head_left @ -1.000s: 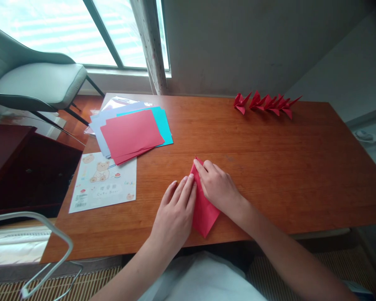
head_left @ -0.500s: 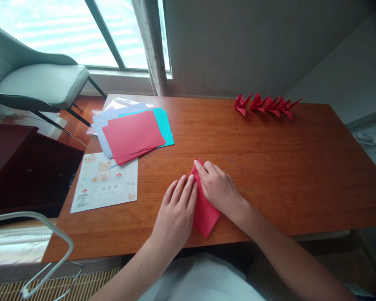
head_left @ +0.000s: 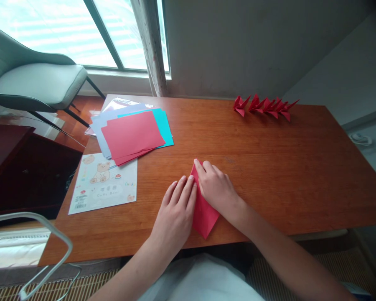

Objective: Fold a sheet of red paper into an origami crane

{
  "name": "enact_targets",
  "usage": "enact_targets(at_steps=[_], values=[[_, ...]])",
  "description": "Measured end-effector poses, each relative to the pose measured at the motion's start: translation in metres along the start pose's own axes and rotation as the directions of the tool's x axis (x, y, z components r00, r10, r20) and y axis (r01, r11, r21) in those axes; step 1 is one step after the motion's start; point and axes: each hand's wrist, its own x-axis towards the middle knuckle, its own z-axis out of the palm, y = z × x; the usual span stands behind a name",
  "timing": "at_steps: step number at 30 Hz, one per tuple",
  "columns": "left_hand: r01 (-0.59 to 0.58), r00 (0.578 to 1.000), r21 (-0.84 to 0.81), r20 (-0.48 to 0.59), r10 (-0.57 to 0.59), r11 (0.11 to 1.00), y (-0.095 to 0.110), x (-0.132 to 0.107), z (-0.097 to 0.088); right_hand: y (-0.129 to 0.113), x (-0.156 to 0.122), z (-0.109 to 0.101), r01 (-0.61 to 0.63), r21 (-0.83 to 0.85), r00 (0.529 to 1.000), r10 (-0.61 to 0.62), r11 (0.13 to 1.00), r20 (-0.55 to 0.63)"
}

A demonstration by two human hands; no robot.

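A folded piece of red origami paper (head_left: 205, 215) lies on the table near its front edge, narrowing to a point at the far end. My left hand (head_left: 177, 207) rests flat along the paper's left side, its fingers stretched forward and covering part of that edge. Over the upper right of the paper sits my right hand (head_left: 217, 186), fingers curled, with the index fingertip pressed at the far tip. The right thumb is mostly hidden, and both hands cover much of the fold.
Red and teal paper sheets (head_left: 133, 133) are stacked at the left of the wooden table (head_left: 269, 179), beside a bear-printed sheet (head_left: 105, 184). Several red folded paper figures (head_left: 265, 106) stand in a row at the back right. A grey chair (head_left: 40, 81) is beyond the left edge.
Both hands hold nearly the same place on the red paper. The camera view has shifted very slightly; nothing was picked up or let go.
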Motion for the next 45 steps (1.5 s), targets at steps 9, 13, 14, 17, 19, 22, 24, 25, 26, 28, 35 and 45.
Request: enact_targets(at_steps=[9,13,14,17,19,22,24,25,26,28,35,45], values=[[0.005,1.000,-0.014,-0.002,-0.005,1.000,0.000,0.001,0.000,0.003,0.014,-0.008,-0.087,0.118,0.995,0.081,0.989,0.053],[0.003,1.000,-0.007,-0.015,-0.003,1.000,0.000,0.001,0.001,0.015,0.017,-0.007,-0.088,0.260,0.996,0.089,0.962,0.008],[0.001,1.000,-0.005,-0.018,-0.001,1.000,0.000,0.001,0.001,0.017,0.017,-0.007,-0.074,0.280,0.997,0.080,0.957,-0.011],[-0.002,1.000,-0.006,-0.022,0.002,1.000,-0.001,0.000,0.003,0.019,0.013,-0.005,0.000,0.297,0.998,0.020,0.955,-0.066],[-0.005,1.000,-0.011,-0.030,0.005,1.000,-0.002,0.000,0.005,0.016,0.008,-0.002,0.050,0.258,0.996,-0.027,0.965,-0.089],[-0.009,0.999,-0.016,-0.042,0.009,1.000,-0.003,-0.001,0.006,0.011,0.001,0.002,0.080,0.167,0.993,-0.064,0.983,-0.097],[-0.011,0.999,-0.016,-0.049,0.010,1.000,-0.003,0.000,0.007,0.009,0.000,0.003,0.073,0.128,0.994,-0.061,0.989,-0.093],[-0.010,0.999,-0.016,-0.053,0.009,1.000,-0.003,0.000,0.006,0.008,-0.001,0.004,0.065,0.118,0.995,-0.055,0.991,-0.088],[-0.010,0.998,-0.016,-0.057,0.009,1.000,-0.003,0.000,0.006,0.007,0.000,0.004,0.057,0.111,0.995,-0.048,0.992,-0.082],[-0.010,0.998,-0.015,-0.064,0.009,1.000,-0.003,0.000,0.006,0.007,0.001,0.003,0.043,0.104,0.997,-0.036,0.994,-0.071],[-0.007,0.998,-0.027,-0.057,0.005,1.000,-0.002,-0.001,0.006,0.005,0.004,0.003,0.011,0.096,0.999,-0.007,0.995,-0.049],[-0.006,0.998,-0.021,-0.057,0.004,1.000,-0.002,0.000,0.006,0.020,0.011,0.007,0.023,0.362,0.987,0.037,0.932,-0.158]])
